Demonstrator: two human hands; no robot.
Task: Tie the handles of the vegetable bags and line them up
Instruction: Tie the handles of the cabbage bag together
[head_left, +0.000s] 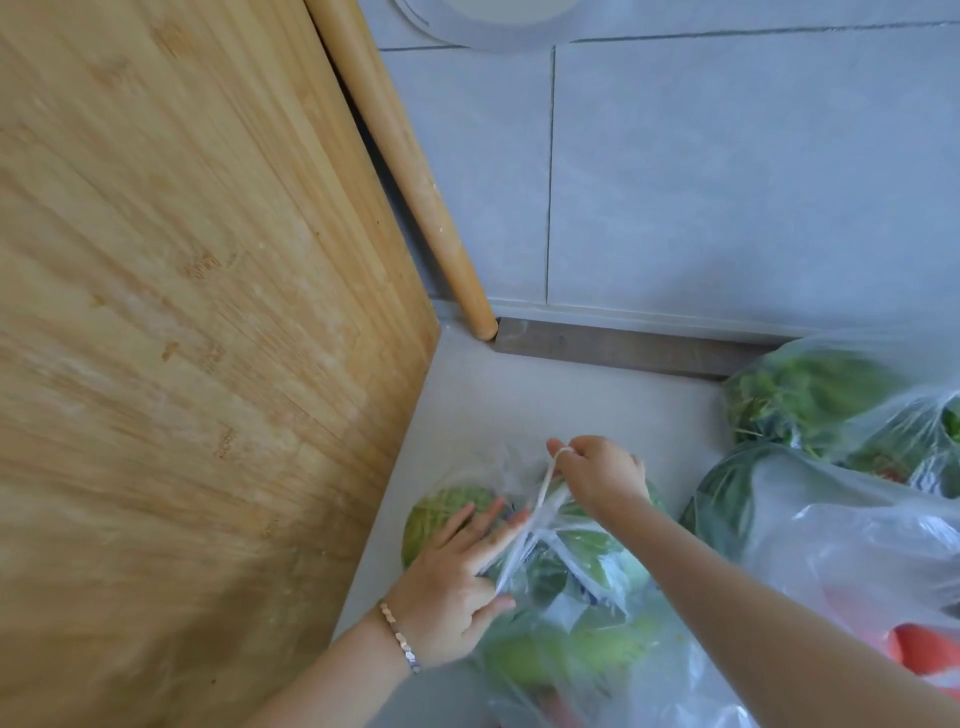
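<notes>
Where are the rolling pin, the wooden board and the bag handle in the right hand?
rolling pin (410, 171), head view, shaft.
wooden board (182, 312), head view, its face.
bag handle (545, 486), head view, taut twisted strand.

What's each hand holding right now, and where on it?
Right hand pinches the twisted handle of the vegetable bag near its top end. Left hand holds nothing; straight fingers press on the bag.

A tall bamboo cutting board (208, 312) stands left on the pale counter (571, 395), a wooden rolling pin (410, 171) behind it against the grey tiled wall (727, 182). A clear bag of green vegetables (597, 639) lies just right of it; two more clear vegetable bags (810, 395) farther right
</notes>
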